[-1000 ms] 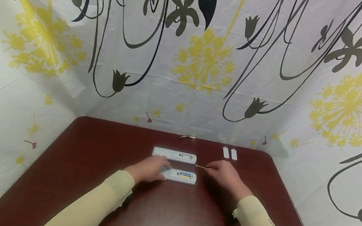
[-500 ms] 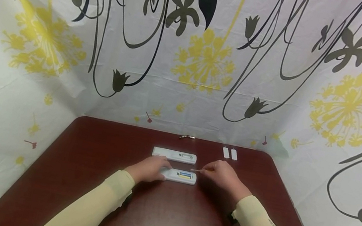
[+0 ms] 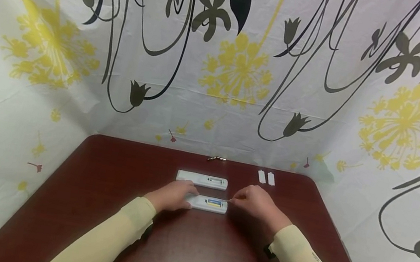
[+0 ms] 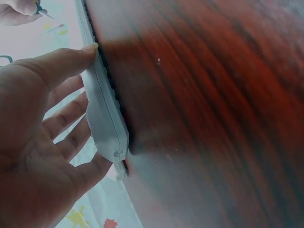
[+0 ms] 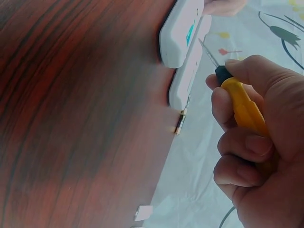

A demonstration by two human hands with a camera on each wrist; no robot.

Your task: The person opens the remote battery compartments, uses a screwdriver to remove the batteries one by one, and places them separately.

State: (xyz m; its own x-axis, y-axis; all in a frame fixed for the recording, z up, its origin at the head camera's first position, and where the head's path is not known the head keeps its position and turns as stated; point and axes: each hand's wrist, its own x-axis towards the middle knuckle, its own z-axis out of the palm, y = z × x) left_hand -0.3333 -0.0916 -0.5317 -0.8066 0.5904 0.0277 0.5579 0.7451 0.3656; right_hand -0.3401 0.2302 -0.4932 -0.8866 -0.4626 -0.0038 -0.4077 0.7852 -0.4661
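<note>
A white remote control (image 3: 197, 203) lies back side up on the table, its battery compartment uncovered with blue and yellow batteries (image 3: 215, 203) inside. My left hand (image 3: 171, 195) grips its left part, thumb on the near edge and fingers on the far side, as the left wrist view also shows. In my right hand (image 3: 258, 203) is a screwdriver (image 5: 247, 111) with a yellow handle and black collar. Its metal shaft (image 5: 209, 51) points toward the remote's right end, over the uncovered compartment. Whether the tip touches anything I cannot tell.
Behind lies a second white remote control (image 3: 193, 178) with its compartment uncovered. Two small white covers (image 3: 262, 176) sit at the back right. Small batteries (image 5: 181, 122) lie near the back edge of the dark red table (image 3: 125, 158). A patterned cloth (image 3: 186, 75) hangs around it.
The right hand has brought the screwdriver from behind the near remote's right end leftward and nearer, over its compartment. My left hand and both remotes have stayed in place.
</note>
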